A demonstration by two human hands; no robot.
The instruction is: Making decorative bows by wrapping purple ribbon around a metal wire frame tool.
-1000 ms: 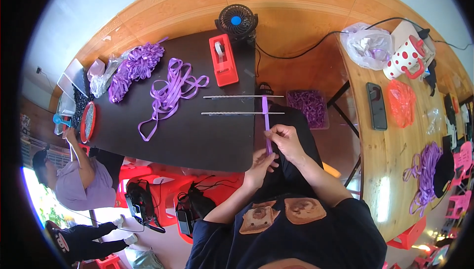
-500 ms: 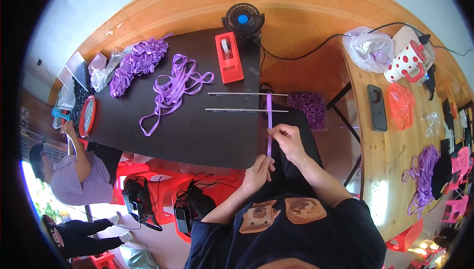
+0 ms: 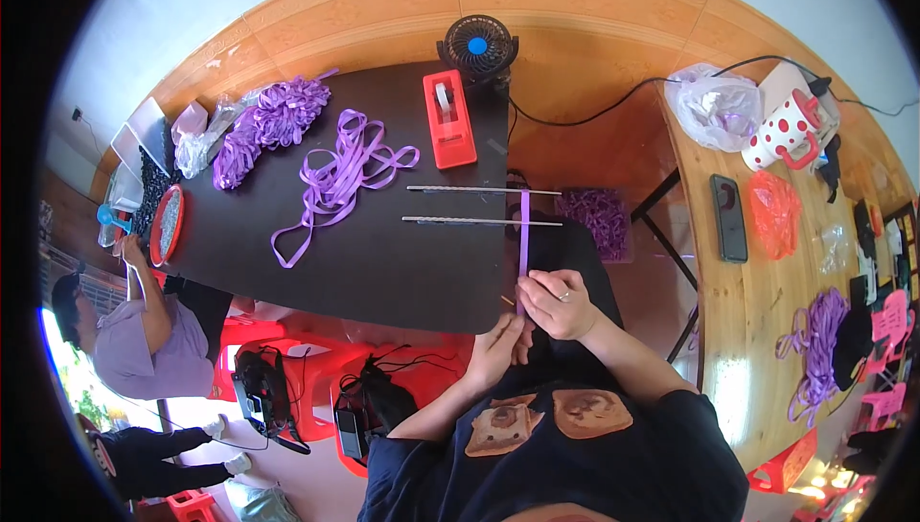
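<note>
A narrow purple ribbon [image 3: 524,252] runs from two thin metal rods down to my hands. The rods, a far one [image 3: 460,188] and a near one [image 3: 460,221], lie parallel on the dark table and stick out past its right edge, where the ribbon crosses them. My right hand [image 3: 558,305], wearing a ring, pinches the ribbon below the rods. Just below it, my left hand [image 3: 495,344] is closed on the ribbon's lower part. A small tan tip shows beside the left fingers; I cannot make out what it is.
On the dark table [image 3: 383,278] are loose purple ribbon [image 3: 335,172], a ribbon heap [image 3: 273,129], a red tape dispenser [image 3: 449,124] and a small fan [image 3: 477,46]. A wooden table [image 3: 738,321] holds a phone [image 3: 728,219] and dotted mug [image 3: 781,129]. Someone [image 3: 158,340] works at left.
My right hand has slid down the ribbon toward my left hand, its fingers now more curled over. The left hand has dropped slightly. The rods keep their place on the table.
</note>
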